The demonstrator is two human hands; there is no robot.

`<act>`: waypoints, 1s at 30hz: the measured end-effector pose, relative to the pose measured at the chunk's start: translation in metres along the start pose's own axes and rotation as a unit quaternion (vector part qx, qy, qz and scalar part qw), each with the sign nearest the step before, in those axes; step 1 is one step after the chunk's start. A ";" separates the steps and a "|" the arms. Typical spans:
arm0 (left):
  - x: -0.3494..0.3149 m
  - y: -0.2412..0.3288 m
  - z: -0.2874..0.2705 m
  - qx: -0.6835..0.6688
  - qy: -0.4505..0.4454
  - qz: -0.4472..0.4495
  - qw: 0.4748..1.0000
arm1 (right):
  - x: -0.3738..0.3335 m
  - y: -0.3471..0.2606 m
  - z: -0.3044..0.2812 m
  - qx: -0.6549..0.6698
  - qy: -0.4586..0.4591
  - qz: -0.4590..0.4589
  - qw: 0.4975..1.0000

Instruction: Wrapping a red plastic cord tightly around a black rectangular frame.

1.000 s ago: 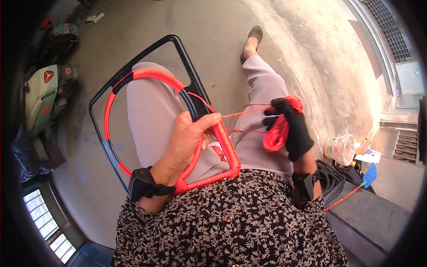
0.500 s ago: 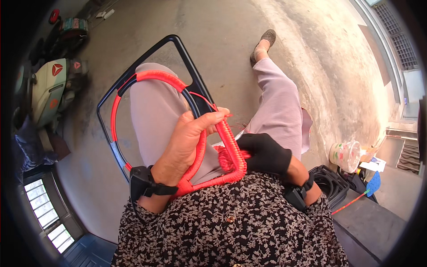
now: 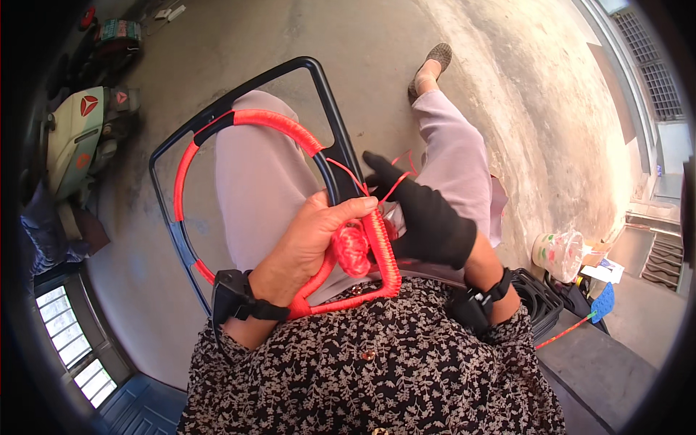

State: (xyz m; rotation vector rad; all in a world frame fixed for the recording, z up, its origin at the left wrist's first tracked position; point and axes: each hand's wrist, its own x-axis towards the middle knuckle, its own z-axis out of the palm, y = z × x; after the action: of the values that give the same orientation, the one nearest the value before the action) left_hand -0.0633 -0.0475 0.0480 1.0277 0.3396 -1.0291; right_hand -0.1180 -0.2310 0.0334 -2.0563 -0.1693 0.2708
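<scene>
A black tubular frame (image 3: 336,109) with a round ring inside rests across my lap, leaning over my left thigh. Red cord winding (image 3: 279,125) covers stretches of the ring and the near corner of the frame. My bare left hand (image 3: 308,235) is closed around the frame, thumb pressed at the end of the wound part. Below that thumb, inside the near corner, hangs a bundle of red cord (image 3: 351,250). My right hand (image 3: 431,225), in a black glove, is just right of the frame with fingers extended. A thin red strand (image 3: 395,187) crosses its fingers from the frame.
Parked scooters (image 3: 80,138) stand at the far left. On the right, a ledge (image 3: 602,362) bears a black crate with coiled hose (image 3: 540,308), and a blue swatter (image 3: 603,303) lies beside it. A plastic-wrapped stack (image 3: 558,255) sits beyond.
My right hand has moved up and away from the cord bundle, its fingers straightening. The bundle now hangs left, inside the frame's corner. The left hand keeps its hold.
</scene>
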 end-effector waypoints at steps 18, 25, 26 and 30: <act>0.008 -0.006 -0.005 -0.003 -0.043 0.067 0.997 | -0.005 -0.040 0.021 -0.106 0.144 -0.261 0.949; 0.016 -0.007 -0.007 0.083 -0.002 0.086 0.993 | -0.020 -0.043 -0.026 -0.110 0.279 -0.167 0.939; 0.017 -0.007 -0.007 0.093 -0.003 0.076 0.993 | -0.025 -0.048 -0.031 -0.073 0.272 -0.075 0.957; 0.010 0.003 -0.001 0.086 -0.037 0.006 0.996 | -0.023 -0.028 -0.079 -0.184 -0.092 0.041 0.978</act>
State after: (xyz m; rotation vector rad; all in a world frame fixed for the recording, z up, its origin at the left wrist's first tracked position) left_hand -0.0558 -0.0513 0.0423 1.1409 0.1873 -1.0956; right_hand -0.1195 -0.2894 0.0971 -2.4081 -0.2648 0.5131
